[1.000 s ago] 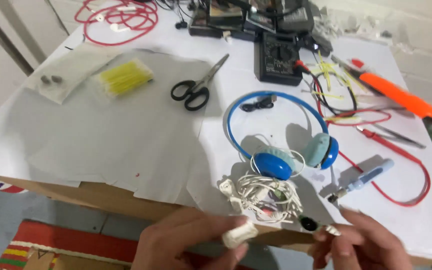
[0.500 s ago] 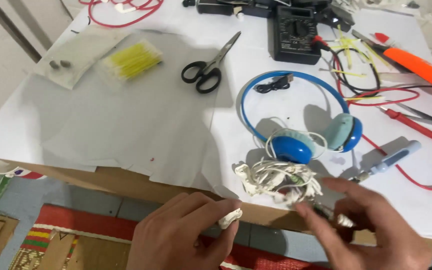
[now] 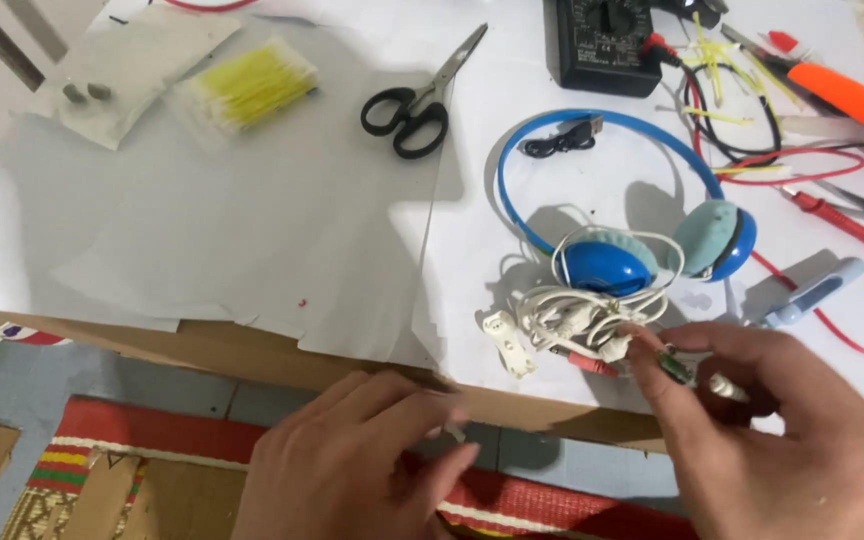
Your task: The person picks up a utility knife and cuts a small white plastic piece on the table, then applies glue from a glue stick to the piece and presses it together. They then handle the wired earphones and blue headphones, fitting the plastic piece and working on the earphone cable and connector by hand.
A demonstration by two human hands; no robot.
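Head cam: right hand point(image 3: 802, 430) pinches a small green circuit board point(image 3: 674, 368) btwn thumb & fingertips, just beside the white cable bundle point(image 3: 577, 320) at table edge, in front of blue headphones point(image 3: 632, 240). Left hand point(image 3: 352, 460) below the edge, fingers curled narrow on a small white bit, barely visible. Looks mid-job: parts loose, nothing joined yet; scissors point(image 3: 414, 100) & multimeter point(image 3: 602, 40) lie untouched.

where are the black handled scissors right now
In the head view, the black-handled scissors lie at upper centre on the white paper, between the yellow bundle and the blue headphones.
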